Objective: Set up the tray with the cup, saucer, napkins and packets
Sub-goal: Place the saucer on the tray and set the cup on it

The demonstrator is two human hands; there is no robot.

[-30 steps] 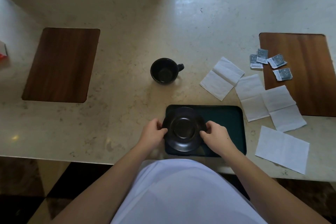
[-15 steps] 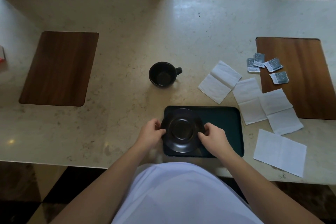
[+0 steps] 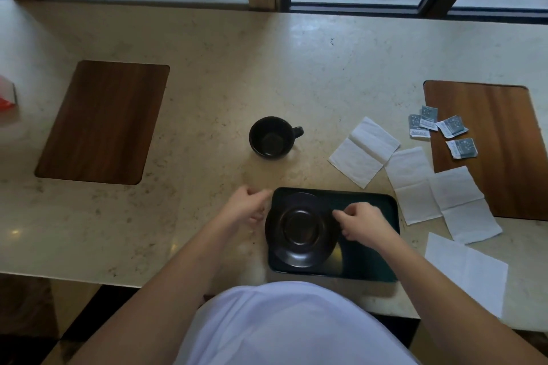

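Observation:
A black saucer (image 3: 299,230) lies on the left part of the dark green tray (image 3: 350,197) at the counter's front edge. My left hand (image 3: 246,207) hovers just left of the tray, fingers loosely curled, off the saucer. My right hand (image 3: 361,222) is over the tray with its fingertips at the saucer's right rim, holding nothing. An empty black cup (image 3: 271,136) stands upright beyond the tray, handle to the right. Several white napkins (image 3: 364,151) lie unfolded to the right. Several grey packets (image 3: 439,127) lie farther right.
Two wooden inlays are set in the beige stone counter, one at the left (image 3: 103,121) and one at the right (image 3: 489,139) under some packets and napkins. A red and white object (image 3: 6,95) sits at the far left edge. Windows run along the back.
Both hands held the saucer by its rim before. My left hand has now come off it and moved up and left; my right hand has loosened at the right rim.

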